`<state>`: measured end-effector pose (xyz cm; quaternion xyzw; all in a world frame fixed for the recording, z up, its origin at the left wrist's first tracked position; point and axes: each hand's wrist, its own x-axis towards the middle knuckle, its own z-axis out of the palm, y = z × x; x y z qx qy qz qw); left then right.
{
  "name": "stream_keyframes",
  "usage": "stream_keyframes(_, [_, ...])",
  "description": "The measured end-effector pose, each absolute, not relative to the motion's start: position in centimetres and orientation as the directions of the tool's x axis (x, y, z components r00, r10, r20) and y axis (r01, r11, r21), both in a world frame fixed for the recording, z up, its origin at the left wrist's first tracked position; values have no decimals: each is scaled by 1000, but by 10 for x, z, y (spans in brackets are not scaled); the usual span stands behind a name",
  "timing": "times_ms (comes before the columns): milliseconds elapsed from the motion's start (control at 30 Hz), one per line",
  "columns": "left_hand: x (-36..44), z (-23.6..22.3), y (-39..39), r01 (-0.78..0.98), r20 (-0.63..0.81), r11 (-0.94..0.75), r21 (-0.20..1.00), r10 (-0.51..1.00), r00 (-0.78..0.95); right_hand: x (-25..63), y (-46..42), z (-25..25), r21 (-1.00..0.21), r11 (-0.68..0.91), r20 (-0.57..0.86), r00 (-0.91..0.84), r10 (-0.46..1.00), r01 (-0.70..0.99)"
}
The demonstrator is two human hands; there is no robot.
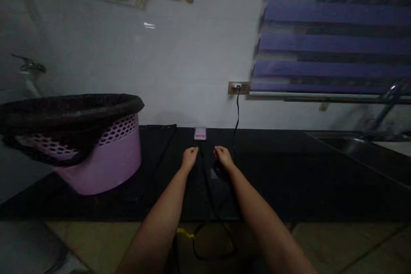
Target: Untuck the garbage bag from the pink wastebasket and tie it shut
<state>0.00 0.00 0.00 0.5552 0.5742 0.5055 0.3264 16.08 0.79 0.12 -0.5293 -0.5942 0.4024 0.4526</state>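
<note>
A flat black slab-like appliance (180, 188) lies on the black counter (289, 180), with a small pink-and-white label (200, 133) at its far edge by the wall. Both my arms reach out over it. My left hand (189, 156) rests on its far part with the fingers curled down. My right hand (224, 157) lies a hand's width to the right, fingers curled too. The dim light hides what the fingers press or hold. A black cable (238, 111) hangs from a wall socket (238, 88) and passes by my right hand.
A pink perforated basket (109, 158) lined with a black bag stands at the counter's left. A steel sink (349, 143) with a tap (390, 96) is at the right. Blue blinds (334, 30) hang above it. More black cable (212, 239) loops below the counter's front edge.
</note>
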Motion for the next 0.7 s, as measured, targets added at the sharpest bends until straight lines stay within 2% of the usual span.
stream_keyframes(700, [-2, -6, 6, 332, 196, -126, 935, 962, -188, 163, 18, -8, -946, 166, 160, -43, 986, 279])
